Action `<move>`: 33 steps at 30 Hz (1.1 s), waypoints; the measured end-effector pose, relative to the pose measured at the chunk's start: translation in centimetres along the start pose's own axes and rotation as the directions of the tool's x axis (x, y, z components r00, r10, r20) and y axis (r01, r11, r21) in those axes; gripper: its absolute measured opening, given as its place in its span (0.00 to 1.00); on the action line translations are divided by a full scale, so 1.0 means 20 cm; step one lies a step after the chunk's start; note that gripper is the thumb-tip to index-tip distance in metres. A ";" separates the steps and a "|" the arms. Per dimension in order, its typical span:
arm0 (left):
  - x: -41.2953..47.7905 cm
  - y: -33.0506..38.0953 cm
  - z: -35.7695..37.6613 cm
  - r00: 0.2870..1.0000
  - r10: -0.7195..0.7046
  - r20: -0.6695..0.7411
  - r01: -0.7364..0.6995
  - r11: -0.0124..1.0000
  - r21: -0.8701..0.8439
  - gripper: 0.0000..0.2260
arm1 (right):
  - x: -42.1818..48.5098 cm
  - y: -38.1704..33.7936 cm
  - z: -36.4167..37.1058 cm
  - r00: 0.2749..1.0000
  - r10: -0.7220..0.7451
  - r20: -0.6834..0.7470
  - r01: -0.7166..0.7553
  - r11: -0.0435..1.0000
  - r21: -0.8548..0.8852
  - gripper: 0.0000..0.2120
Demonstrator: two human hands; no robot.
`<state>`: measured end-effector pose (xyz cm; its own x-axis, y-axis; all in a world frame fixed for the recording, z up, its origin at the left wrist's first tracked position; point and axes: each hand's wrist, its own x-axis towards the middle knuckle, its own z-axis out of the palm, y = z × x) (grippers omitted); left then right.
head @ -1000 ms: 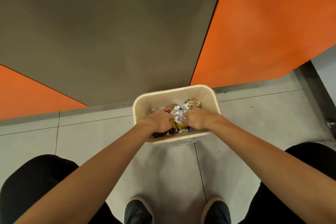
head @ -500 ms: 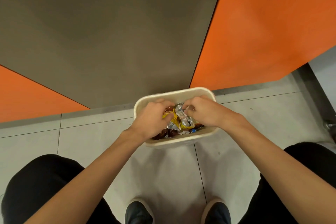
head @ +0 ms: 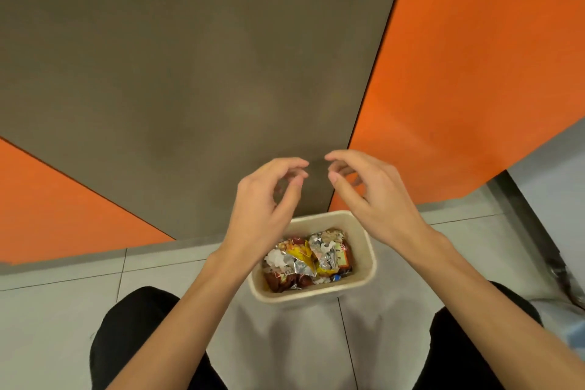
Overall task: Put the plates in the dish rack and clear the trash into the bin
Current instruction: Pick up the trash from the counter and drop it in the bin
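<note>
Crumpled foil wrappers (head: 311, 258) sit inside the bin (head: 367, 250) — trash seems cleared; left hand (head: 266, 199) and right hand (head: 370, 196) hover empty, fingers loose — plates unseen.

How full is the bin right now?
The bin holds trash but is not brimming: crumpled wrappers hide its floor, with bare inner wall above them. How deep the pile goes, cannot tell.

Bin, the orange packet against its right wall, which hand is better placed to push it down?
Probably the right hand: it hovers open and empty on that side of the bin, nearer the orange packet. The left hand, also empty, would have to cross over.
</note>
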<state>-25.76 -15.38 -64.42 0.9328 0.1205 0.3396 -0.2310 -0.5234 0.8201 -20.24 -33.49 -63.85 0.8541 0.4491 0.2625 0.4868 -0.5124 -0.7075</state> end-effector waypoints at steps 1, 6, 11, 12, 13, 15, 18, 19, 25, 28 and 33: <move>0.03 0.07 -0.04 1.000 -0.003 -0.010 0.003 1.000 -0.007 0.10 | 0.03 -0.06 -0.05 1.000 -0.010 -0.023 0.011 1.000 0.020 0.13; 0.15 0.61 -0.32 0.993 -0.108 -0.039 0.107 0.994 -0.015 0.14 | 0.12 -0.53 -0.39 0.998 -0.001 0.055 0.000 1.000 0.013 0.19; 0.27 1.22 -0.66 0.978 -0.199 0.067 0.195 0.979 0.061 0.18 | 0.18 -1.12 -0.81 0.984 0.087 0.155 -0.092 0.995 0.027 0.23; 0.29 1.35 -0.74 0.966 -0.238 0.102 0.233 0.971 0.055 0.21 | 0.19 -1.23 -0.90 0.980 0.102 0.168 -0.109 0.993 0.033 0.23; 0.31 1.48 -0.82 0.949 -0.283 0.137 0.280 0.959 0.037 0.24 | 0.20 -1.35 -0.98 0.977 0.110 0.180 -0.121 0.992 0.046 0.23; 0.34 1.73 -0.98 0.922 -0.342 0.182 0.344 0.939 0.022 0.29 | 0.22 -1.56 -1.13 0.974 0.125 0.187 -0.145 0.984 0.099 0.24; 0.39 2.03 -1.19 0.905 -0.380 0.189 0.370 0.925 0.088 0.31 | 0.27 -1.84 -1.33 0.969 0.166 0.183 -0.194 0.969 0.151 0.27; 0.40 2.11 -1.25 0.907 -0.382 0.178 0.367 0.924 0.112 0.31 | 0.28 -1.93 -1.39 0.964 0.179 0.197 -0.210 0.967 0.148 0.27; 0.50 2.35 -1.50 0.927 -0.371 0.051 0.356 0.915 0.187 0.29 | 0.39 -2.21 -1.56 0.938 0.150 0.312 -0.189 0.977 0.097 0.28; 0.53 2.42 -1.57 0.929 -0.370 0.022 0.362 0.918 0.162 0.28 | 0.45 -2.28 -1.61 0.928 0.114 0.353 -0.152 0.985 0.082 0.28; 0.56 2.48 -1.64 0.957 -0.283 -0.071 0.291 0.931 0.220 0.21 | 0.55 -2.37 -1.70 0.919 0.059 0.390 -0.102 0.991 0.092 0.29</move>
<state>-35.93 -12.31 -4.89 0.9379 0.3232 0.1260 0.1177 -0.6381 0.7609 -27.74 -29.17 -5.21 0.7422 0.6678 -0.0558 0.3781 -0.4861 -0.7879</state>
